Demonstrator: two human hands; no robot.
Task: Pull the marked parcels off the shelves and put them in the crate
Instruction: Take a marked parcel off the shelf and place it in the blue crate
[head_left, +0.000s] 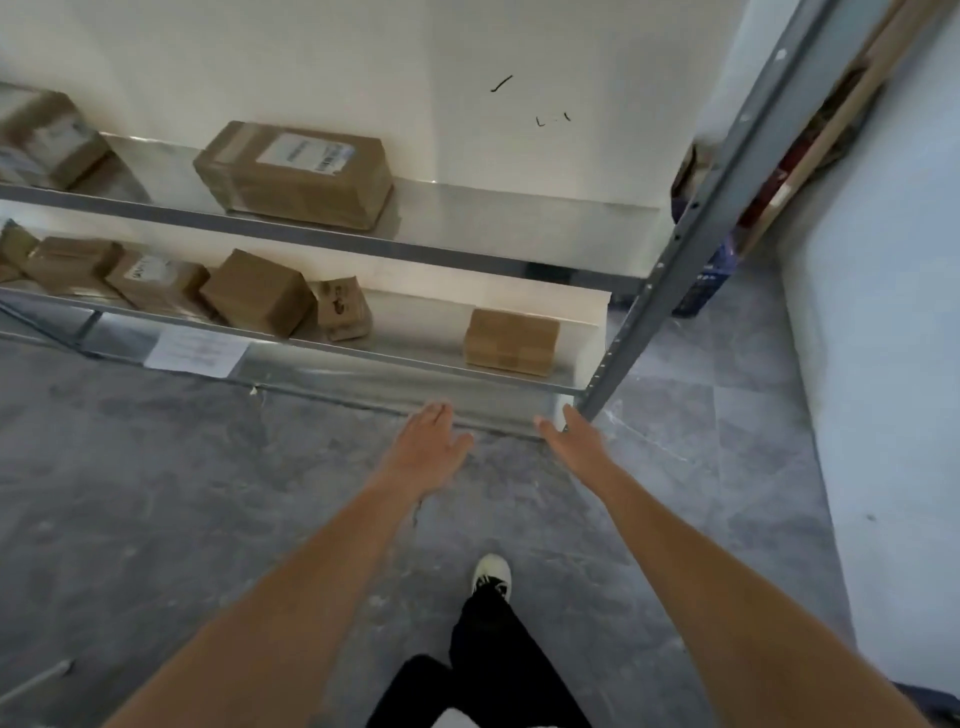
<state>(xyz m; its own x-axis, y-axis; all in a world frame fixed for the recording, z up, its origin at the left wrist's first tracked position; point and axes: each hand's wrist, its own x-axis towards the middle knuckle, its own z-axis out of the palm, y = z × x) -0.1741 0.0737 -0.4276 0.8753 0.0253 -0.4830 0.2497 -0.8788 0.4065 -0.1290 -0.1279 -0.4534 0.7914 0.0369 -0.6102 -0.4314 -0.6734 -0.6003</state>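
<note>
A metal shelf unit stands against a white wall. On its upper shelf (467, 257) lies a large brown parcel (296, 174) with a white label. The lower shelf (405, 358) carries several small brown parcels (257, 291), and one plain parcel (511, 340) sits alone at its right end. My left hand (428, 441) and my right hand (574, 434) are both stretched out, fingers apart and empty, just below and in front of that lone parcel. A dark blue crate (701, 286) shows partly behind the shelf's upright post.
The grey upright post (691, 228) runs diagonally at the right. A white sheet of paper (195, 351) lies under the lower shelf. The floor is grey tile; my shoe (492, 574) and dark trouser leg are below. A pale wall (893, 364) closes the right side.
</note>
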